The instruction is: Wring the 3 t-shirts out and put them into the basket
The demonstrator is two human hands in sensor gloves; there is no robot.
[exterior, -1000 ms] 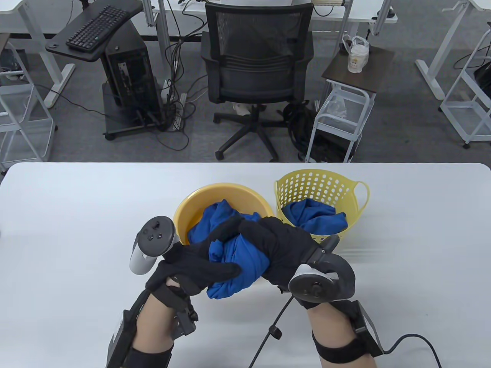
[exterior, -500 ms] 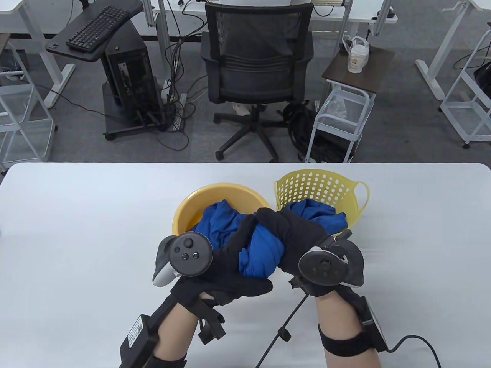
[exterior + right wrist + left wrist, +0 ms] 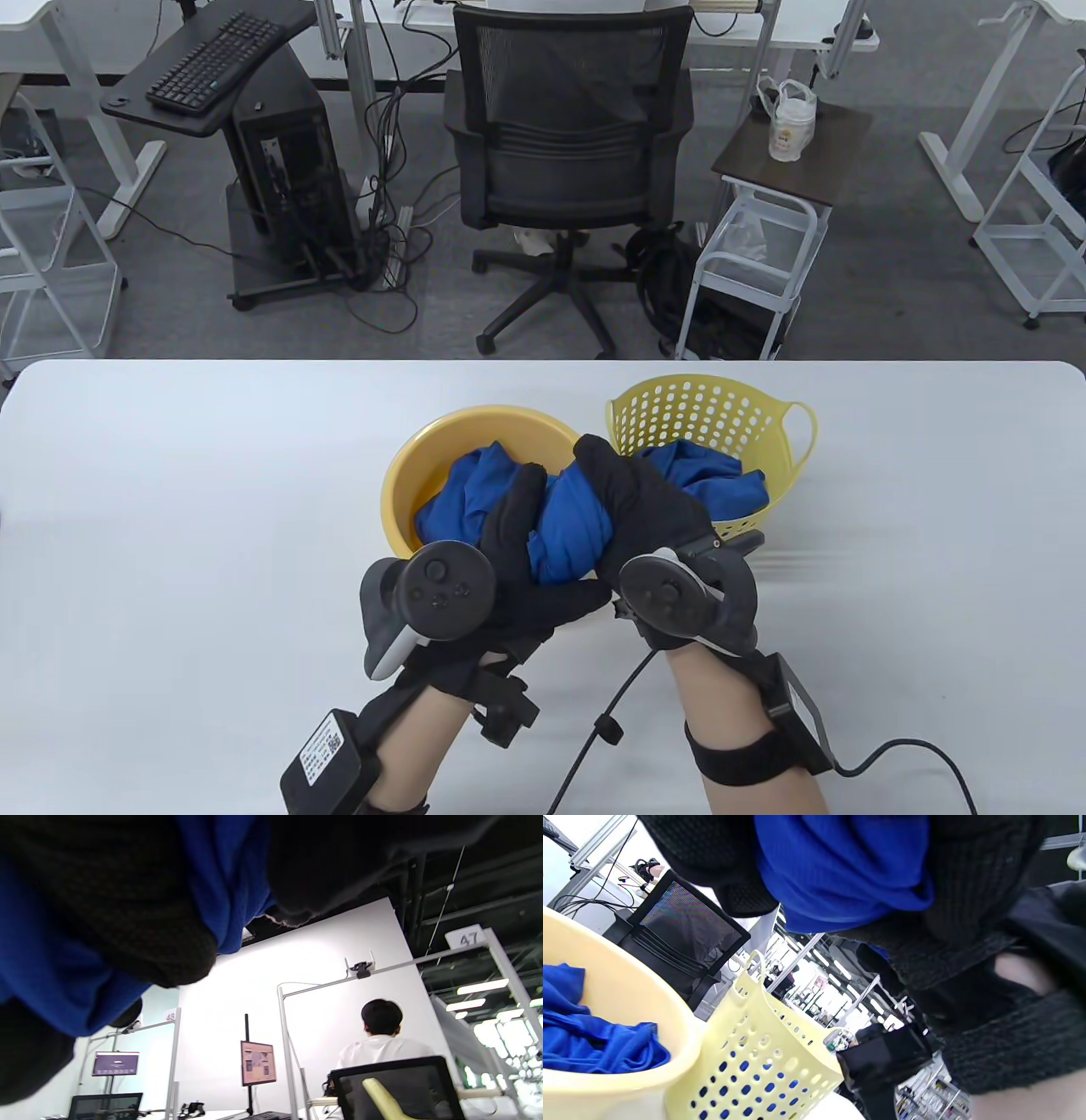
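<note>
Both gloved hands grip one bunched blue t-shirt (image 3: 570, 528) above the near rim of the yellow bowl (image 3: 409, 469). My left hand (image 3: 526, 560) curls round its left and underside; my right hand (image 3: 632, 501) wraps its right end. The same shirt (image 3: 840, 870) fills the top of the left wrist view and shows between dark fingers (image 3: 127, 921) in the right wrist view as blue cloth (image 3: 42, 984). Another blue t-shirt (image 3: 467, 492) lies in the bowl. A third (image 3: 708, 480) lies in the perforated yellow basket (image 3: 713, 407), which stands right of the bowl.
The white table (image 3: 170, 509) stretches to both sides of the bowl and basket. A black cable (image 3: 594, 747) runs from the right wrist across the near table. Beyond the far edge stand an office chair (image 3: 568, 153) and a small side cart (image 3: 764, 255).
Both hands have turned and shifted away from me with the shirt, from in front of the bowl to over its near rim; the left hand rolled so its tracker faces up.
</note>
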